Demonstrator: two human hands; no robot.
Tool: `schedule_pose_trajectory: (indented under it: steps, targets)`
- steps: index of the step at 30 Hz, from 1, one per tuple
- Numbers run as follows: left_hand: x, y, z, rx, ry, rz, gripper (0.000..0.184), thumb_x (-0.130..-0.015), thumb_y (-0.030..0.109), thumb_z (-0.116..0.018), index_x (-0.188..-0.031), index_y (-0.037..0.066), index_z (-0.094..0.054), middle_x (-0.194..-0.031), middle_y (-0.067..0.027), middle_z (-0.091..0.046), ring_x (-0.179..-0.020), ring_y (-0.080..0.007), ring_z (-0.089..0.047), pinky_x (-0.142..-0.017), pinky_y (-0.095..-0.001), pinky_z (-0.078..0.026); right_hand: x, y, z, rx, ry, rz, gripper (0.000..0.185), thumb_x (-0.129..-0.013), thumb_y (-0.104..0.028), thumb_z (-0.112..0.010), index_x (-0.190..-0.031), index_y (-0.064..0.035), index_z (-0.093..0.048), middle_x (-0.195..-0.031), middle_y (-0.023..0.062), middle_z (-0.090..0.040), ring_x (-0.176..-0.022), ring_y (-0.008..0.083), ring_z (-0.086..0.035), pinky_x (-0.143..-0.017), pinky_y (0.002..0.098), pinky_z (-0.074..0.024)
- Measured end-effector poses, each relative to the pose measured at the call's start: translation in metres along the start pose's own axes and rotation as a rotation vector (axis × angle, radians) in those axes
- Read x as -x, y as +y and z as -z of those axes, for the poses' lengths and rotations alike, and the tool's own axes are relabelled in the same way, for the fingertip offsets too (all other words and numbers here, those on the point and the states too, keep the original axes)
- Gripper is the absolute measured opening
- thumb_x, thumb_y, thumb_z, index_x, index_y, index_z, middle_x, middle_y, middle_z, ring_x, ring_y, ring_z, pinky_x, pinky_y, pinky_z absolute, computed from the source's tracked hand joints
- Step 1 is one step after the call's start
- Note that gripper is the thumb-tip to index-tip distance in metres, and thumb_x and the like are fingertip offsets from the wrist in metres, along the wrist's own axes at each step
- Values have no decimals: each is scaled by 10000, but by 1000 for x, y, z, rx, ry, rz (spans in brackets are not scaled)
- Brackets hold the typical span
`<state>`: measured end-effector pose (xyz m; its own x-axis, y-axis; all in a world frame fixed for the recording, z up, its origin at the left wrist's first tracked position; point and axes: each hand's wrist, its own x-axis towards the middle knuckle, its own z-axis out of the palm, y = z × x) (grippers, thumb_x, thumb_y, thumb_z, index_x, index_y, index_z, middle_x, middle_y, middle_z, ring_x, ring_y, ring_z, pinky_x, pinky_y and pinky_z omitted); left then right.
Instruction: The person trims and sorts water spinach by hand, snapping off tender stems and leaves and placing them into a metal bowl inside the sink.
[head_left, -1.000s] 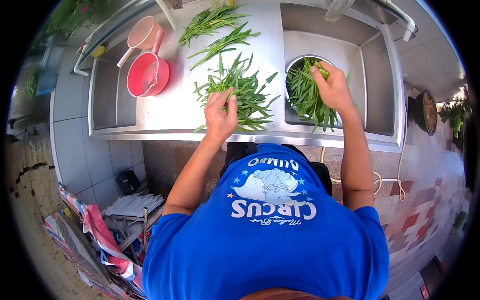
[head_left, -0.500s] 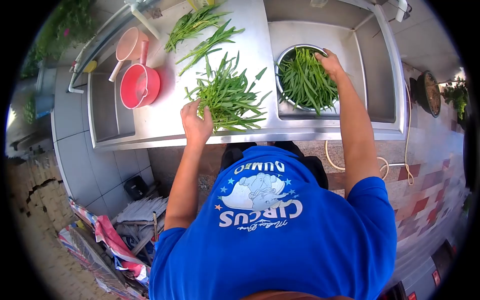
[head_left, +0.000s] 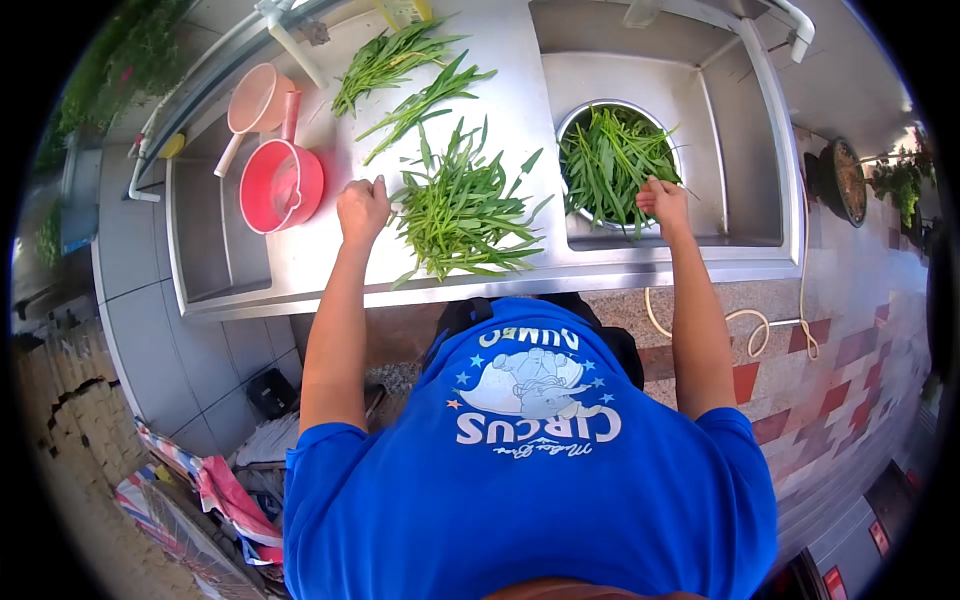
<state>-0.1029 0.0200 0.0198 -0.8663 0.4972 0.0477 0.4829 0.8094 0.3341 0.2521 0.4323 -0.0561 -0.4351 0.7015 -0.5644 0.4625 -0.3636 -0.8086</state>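
A loose heap of leafy green stems (head_left: pixel 465 210) lies on the steel counter (head_left: pixel 345 135). Just left of it is my left hand (head_left: pixel 363 208), its fingers curled closed; what they hold, if anything, is too small to tell. In the right sink stands a round metal bowl (head_left: pixel 672 150) filled with more greens (head_left: pixel 610 160). My right hand (head_left: pixel 663 200) is at the bowl's lower right edge, fingers pinched together against the leaves. Whether a stem is caught between them is hard to make out.
Two smaller bunches of greens (head_left: pixel 390 60) lie farther back. A red dipper (head_left: pixel 281 187) and a pale pink dipper (head_left: pixel 259 100) stand by the left sink (head_left: pixel 215 225). A pipe (head_left: pixel 295 50) rises behind them. A hose (head_left: pixel 745 320) hangs below the right sink.
My right hand let its bunch down into the bowl and then moved to the bowl's lower edge. My left hand drew away leftward from the heap and its fingers closed.
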Motion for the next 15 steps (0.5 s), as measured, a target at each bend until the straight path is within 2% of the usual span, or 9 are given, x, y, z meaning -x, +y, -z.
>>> schedule_pose_trajectory:
  steps: [1,2,3,4,5,7,9,10,15]
  targets:
    - [-11,-4,-2,44,32,23,257,-912,177,-683,-807,-53,-730,-825,-267,-691,-775,-429,-676,-762,-501,-526,11,5,-5,-13,38,16,373,-1043,-316,-609,-971,38,-705,-751,99,-708,-629,160,-663,-596,283,-532]
    - [-23,-20,-14,113,92,-26,243,-894,157,-679,-1011,-52,-720,-968,-278,-702,-907,-444,-678,-845,-500,-531,23,9,-12,-9,75,22,387,-1046,-339,-609,-909,13,-695,-713,73,-684,-596,144,-636,-560,281,-506]
    - [-34,-26,-17,68,48,4,365,-874,153,-683,-1178,-47,-661,-1134,-302,-671,-1020,-461,-659,-920,-508,-524,34,15,-18,-2,69,50,393,-1049,-351,-606,-864,-13,-680,-682,52,-654,-564,129,-598,-533,276,-476]
    - [-45,-33,-21,44,8,32,466,-852,160,-707,-1258,-50,-617,-1216,-328,-627,-1078,-478,-636,-955,-521,-515,48,14,-24,-7,58,44,386,-1050,-343,-611,-841,-22,-662,-668,39,-631,-553,116,-569,-521,266,-449]
    - [-53,-24,-9,4,-78,62,479,-847,160,-700,-1272,-43,-612,-1255,-310,-602,-1143,-476,-608,-973,-522,-508,61,16,-34,-51,59,75,389,-1060,-315,-596,-814,-20,-653,-668,37,-624,-564,110,-565,-519,259,-440]
    - [-72,-34,-16,-68,-92,10,501,-856,169,-683,-1306,-32,-591,-1283,-263,-590,-1207,-463,-579,-1005,-534,-498,82,17,-55,17,50,130,281,-1059,-239,-588,-938,5,-657,-673,40,-624,-578,112,-571,-525,258,-439]
    - [-82,-40,-26,-127,-13,-75,480,-862,171,-677,-1293,-21,-593,-1325,-241,-573,-1231,-446,-570,-1018,-547,-491,117,-2,-84,25,5,153,202,-1035,-162,-610,-1154,1,-619,-707,41,-629,-597,114,-576,-532,257,-432]
    - [-88,-43,-28,-159,30,-117,470,-865,172,-675,-1287,-16,-594,-1345,-231,-564,-1243,-438,-566,-1024,-554,-488,124,-5,-93,55,-44,136,294,-1014,-100,-611,-1289,-11,-558,-725,49,-648,-604,117,-590,-536,255,-434]
    - [-120,-53,-38,-246,-338,-111,463,-860,172,-688,-1282,-1,-615,-1326,-220,-612,-1237,-411,-587,-1021,-555,-494,137,2,-122,205,-132,246,161,-1017,-102,-614,-1116,20,-650,-735,52,-665,-623,109,-612,-553,250,-455]
